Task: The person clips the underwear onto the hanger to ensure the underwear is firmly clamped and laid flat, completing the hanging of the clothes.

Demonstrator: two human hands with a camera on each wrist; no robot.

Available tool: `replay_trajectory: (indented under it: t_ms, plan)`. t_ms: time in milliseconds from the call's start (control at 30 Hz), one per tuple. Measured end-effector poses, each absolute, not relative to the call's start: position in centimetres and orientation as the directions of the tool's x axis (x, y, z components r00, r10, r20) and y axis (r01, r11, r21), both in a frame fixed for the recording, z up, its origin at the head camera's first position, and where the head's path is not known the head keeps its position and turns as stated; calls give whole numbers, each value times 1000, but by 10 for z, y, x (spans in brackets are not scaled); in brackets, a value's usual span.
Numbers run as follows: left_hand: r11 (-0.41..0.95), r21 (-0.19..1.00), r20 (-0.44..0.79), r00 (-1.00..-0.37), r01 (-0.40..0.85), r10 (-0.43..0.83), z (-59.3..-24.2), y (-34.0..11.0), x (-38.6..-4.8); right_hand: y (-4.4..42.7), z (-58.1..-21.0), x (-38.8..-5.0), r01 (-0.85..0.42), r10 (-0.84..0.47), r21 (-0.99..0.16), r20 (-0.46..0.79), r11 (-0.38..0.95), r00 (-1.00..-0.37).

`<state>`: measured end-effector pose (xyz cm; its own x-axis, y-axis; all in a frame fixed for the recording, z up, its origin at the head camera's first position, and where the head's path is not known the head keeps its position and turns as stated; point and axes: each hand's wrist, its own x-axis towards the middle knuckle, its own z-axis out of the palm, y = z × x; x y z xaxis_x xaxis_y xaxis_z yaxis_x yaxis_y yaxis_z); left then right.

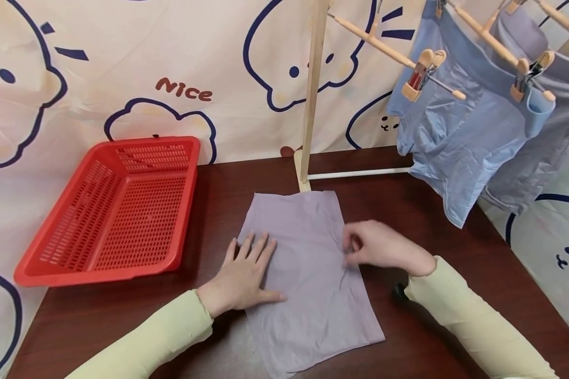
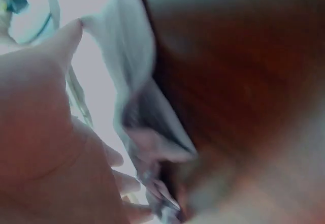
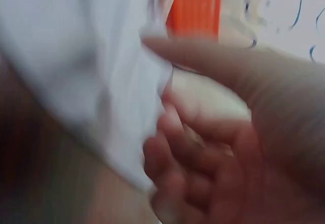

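Note:
A light purple garment [image 1: 303, 237], seemingly folded lengthwise, lies on the dark red-brown table; I cannot tell its exact kind. Flat on its left side rests my left hand [image 1: 244, 273], fingers spread and thumb out to the right. At the right edge of the cloth is my right hand [image 1: 379, 245], with bent fingers and the thumb close to the fabric. In the right wrist view, thumb and fingers stand apart beside the blurred cloth [image 3: 122, 82], and no fold shows gripped between them. The left wrist view shows a crumpled edge of the garment [image 2: 152, 137] near the fingers.
A red plastic basket [image 1: 182, 221] stands at the left. Behind the garment rises a wooden rack post [image 1: 313, 100] with a white crossbar [image 1: 360, 173]. At the upper right, blue shorts [image 1: 460, 116] and a greyish-purple garment [image 1: 545, 131] hang from clip hangers [image 1: 488, 37].

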<state>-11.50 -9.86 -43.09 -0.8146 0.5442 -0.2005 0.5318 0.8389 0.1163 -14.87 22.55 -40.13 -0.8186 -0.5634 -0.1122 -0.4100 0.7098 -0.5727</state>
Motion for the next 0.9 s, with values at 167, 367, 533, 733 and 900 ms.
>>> replay_trajectory:
  t_ms: [167,367,533,733,900]
  plan:
    - [870,89,-257,-833,485,491,-432,-104,-127,201,-402,-121,-514,-772,-614,-269,598,-576]
    - [863,55,-300,-816,502,494,-427,-107,-127,194,-408,-107,-569,-762,-520,-317,637,-564]
    - [849,4,-312,-806,528,503,-423,-108,-124,195,-408,-104,-542,-772,-563,-338,624,-538]
    - [825,31,-246,-796,564,554,-416,-106,-131,199,-403,-109,-468,-766,-652,-290,597,-573]
    - [813,108,-131,-802,573,582,-406,-102,-142,205,-398,-121,-471,-751,-667,-210,578,-626]
